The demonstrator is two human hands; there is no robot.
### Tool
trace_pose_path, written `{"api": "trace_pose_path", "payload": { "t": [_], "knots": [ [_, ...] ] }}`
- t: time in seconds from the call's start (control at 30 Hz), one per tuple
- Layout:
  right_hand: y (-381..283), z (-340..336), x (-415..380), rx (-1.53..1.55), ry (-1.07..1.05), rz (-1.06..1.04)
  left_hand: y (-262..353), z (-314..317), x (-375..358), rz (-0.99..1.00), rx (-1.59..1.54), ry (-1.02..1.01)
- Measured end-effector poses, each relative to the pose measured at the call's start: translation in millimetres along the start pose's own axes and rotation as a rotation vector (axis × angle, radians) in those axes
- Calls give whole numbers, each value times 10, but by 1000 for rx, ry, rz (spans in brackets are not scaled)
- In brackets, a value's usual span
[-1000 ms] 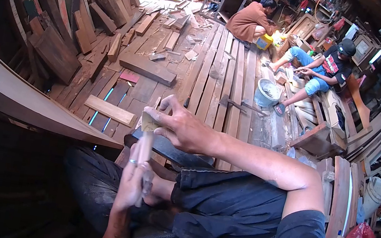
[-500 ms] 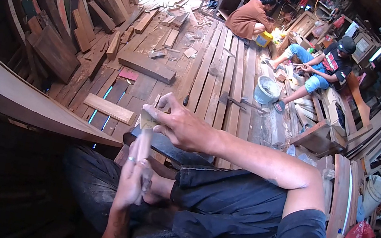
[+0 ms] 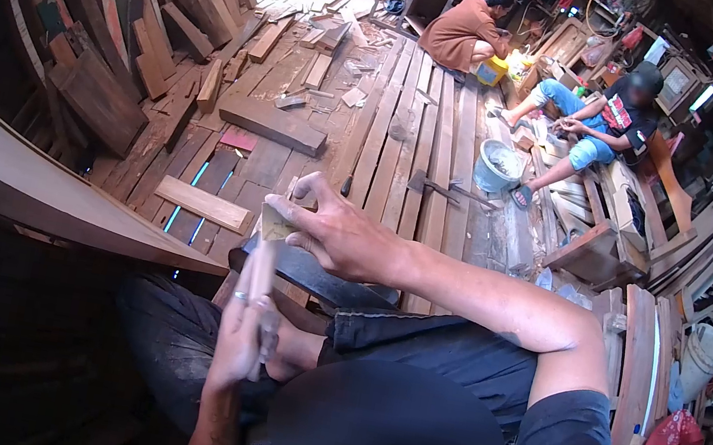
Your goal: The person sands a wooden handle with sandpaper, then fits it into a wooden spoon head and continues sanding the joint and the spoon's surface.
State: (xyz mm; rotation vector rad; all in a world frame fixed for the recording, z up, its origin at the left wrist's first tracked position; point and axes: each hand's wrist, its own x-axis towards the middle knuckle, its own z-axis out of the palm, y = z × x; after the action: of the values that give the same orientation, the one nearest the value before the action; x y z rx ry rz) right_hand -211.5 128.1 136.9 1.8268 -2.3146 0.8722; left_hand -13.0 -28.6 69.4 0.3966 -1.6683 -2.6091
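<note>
Pinching a small yellowish piece (image 3: 276, 230) between thumb and finger of the right hand (image 3: 331, 232). Gripping a pale stick (image 3: 262, 265) in the left hand (image 3: 239, 335), lower down, with fingers bent around it. Holding the top of the stick right by the yellowish piece, but too blurry to tell if touching. Just below the right hand, a dark flat thing (image 3: 328, 282). Farther out on the wooden floor (image 3: 379, 132), a pale plank (image 3: 204, 204), a dark tool (image 3: 434, 188) and a grey bucket (image 3: 497, 171) near a sitting person in a black shirt (image 3: 624, 116).
</note>
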Motion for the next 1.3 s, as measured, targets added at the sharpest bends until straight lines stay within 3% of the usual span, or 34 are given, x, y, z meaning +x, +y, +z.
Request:
{"api": "trace_pose_path", "payload": {
  "t": [0.03, 0.1, 0.17, 0.33, 0.43, 0.47, 0.57, 0.73, 0.9, 0.97, 1.3],
  "knots": [
    [-17, 2, 22, 3, -29, 16, -148, -9, 17, -21, 48, 2],
    [-52, -12, 21, 0, -87, 58, -374, -185, 137, 138, 244, -72],
    [-51, -44, -10, 5, -65, 67, -50, 0, 15, 18, -27, 6],
    [-83, -13, 58, -39, -79, 28, -153, 29, 12, 35, 62, -43],
    [-79, -23, 21, -43, -77, 41, -58, -66, 42, 55, -23, 62],
    [-63, -10, 12, -46, -53, 27, 48, -99, -6, 29, -54, -21],
    [-84, 45, 52, -30, -61, 23, -301, -178, 54, 90, 101, -29],
    [-70, -22, 24, -43, -40, 16, 65, -8, -15, 31, -11, 27],
    [-88, -21, 33, -7, -79, 48, -242, -59, 60, 111, 153, -36],
    [-91, -56, 5, -6, -75, 52, 59, 8, -14, 48, 25, 8],
    [-112, -61, 0, -25, -72, 66, -35, 46, -48, -1, -7, -10]
  ]
}}
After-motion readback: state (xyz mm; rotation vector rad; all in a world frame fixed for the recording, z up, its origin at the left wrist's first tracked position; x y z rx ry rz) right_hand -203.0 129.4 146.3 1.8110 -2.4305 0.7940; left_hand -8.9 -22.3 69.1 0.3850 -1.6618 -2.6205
